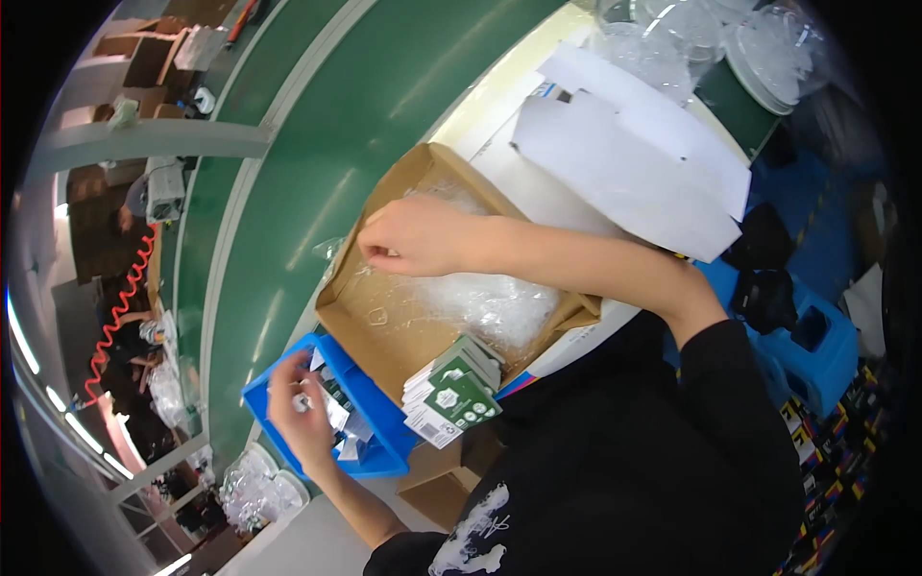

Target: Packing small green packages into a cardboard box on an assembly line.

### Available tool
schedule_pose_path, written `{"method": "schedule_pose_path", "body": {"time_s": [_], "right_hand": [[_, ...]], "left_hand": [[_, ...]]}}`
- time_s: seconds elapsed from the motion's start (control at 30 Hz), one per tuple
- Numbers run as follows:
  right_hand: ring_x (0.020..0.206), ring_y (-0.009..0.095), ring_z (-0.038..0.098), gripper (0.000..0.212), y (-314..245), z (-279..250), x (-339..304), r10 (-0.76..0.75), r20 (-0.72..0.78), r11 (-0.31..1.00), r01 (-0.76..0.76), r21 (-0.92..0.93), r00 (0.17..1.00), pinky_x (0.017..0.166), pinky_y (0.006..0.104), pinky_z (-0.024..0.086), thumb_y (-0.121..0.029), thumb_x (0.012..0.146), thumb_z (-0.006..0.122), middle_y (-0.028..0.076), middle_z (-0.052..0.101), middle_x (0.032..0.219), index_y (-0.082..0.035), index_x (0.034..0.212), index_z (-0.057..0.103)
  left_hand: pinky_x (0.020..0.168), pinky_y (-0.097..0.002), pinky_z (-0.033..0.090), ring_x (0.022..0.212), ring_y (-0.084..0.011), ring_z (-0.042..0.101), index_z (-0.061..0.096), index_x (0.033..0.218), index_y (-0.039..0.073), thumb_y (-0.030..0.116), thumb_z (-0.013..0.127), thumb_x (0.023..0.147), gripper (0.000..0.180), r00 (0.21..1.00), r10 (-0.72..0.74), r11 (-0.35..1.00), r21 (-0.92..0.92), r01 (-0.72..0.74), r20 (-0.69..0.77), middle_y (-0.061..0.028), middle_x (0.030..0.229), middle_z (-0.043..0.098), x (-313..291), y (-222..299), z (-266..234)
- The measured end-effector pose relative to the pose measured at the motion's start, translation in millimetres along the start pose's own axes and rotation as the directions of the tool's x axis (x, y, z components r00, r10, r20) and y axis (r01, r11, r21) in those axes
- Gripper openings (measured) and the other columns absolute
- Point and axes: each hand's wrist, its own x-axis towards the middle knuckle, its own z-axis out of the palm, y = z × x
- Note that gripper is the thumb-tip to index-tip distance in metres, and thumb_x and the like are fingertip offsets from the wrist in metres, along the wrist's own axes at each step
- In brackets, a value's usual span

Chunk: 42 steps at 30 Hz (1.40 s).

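My left hand (298, 408) is over a blue plastic bin (389, 437) holding small dark and white pieces. Motion smears its fingers, so their grip is unclear. My right hand (418, 237) hovers above a shallow open cardboard box (379, 350), its fingers curled together in a pinch. Whatever they may hold is hidden or too small to name. Clear plastic bags (499, 305) lie in the box, partly under my right forearm. At the box's near edge sits a stack of green and white printed cards or flat packets (461, 389).
A green conveyor belt (317, 182) runs along the far left side. White sheets (624, 158) lie right of the box, below clear plastic tubs (759, 62). A bag of clear plastic items (259, 490) stands past the bin. A blue stool (812, 350) is at right.
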Motion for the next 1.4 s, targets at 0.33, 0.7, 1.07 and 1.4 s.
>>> {"method": "schedule_pose_path", "body": {"time_s": [0.33,0.7,1.07,1.4], "right_hand": [[0.085,0.032,0.062,0.036,15,19,-17,-0.145,0.04,0.934,0.15,-0.324,0.989,0.072,0.0441,0.051,-0.027,0.063,0.074,0.013,0.064,0.084,-0.005,0.089,0.064],[0.077,0.034,0.061,0.012,10,14,-12,-0.081,0.007,0.985,0.081,-0.149,0.997,0.066,0.0435,0.048,-0.015,0.075,0.061,0.015,0.063,0.078,-0.003,0.076,0.064],[0.07,0.017,0.063,0.013,-2,-7,4,0.061,-0.079,0.98,-0.045,0.194,0.995,0.064,0.0297,0.051,-0.015,0.081,0.066,0.01,0.065,0.078,-0.003,0.087,0.066],[0.074,0.011,0.061,0.014,-5,-3,-6,0.184,-0.101,0.938,-0.144,0.315,0.978,0.066,0.0268,0.05,-0.01,0.087,0.063,0.006,0.068,0.087,-0.002,0.097,0.068]], "left_hand": [[0.057,-0.031,0.044,0.062,-0.0183,0.05,0.063,0.091,0.003,0.002,0.06,0.084,0.008,0.747,0.325,0.916,-0.388,-0.098,0.58,-0.0074,0.069,0.057,6,-4,87],[0.068,-0.0331,0.046,0.073,-0.0211,0.054,0.061,0.103,0.001,0.005,0.063,0.085,0.019,0.668,0.531,0.809,-0.546,-0.217,0.521,-0.0088,0.081,0.06,5,16,70],[0.052,-0.0266,0.043,0.055,-0.0109,0.049,0.056,0.076,0.003,0.004,0.074,0.073,0.018,0.708,0.241,0.88,-0.458,0.13,0.664,-0.0038,0.06,0.051,5,8,63],[0.065,-0.0185,0.04,0.076,-0.0043,0.051,0.048,0.112,0.003,0.002,0.053,0.092,0.02,0.984,-0.11,0.65,-0.739,0.177,0.139,0.0021,0.084,0.055,12,-14,73]]}}
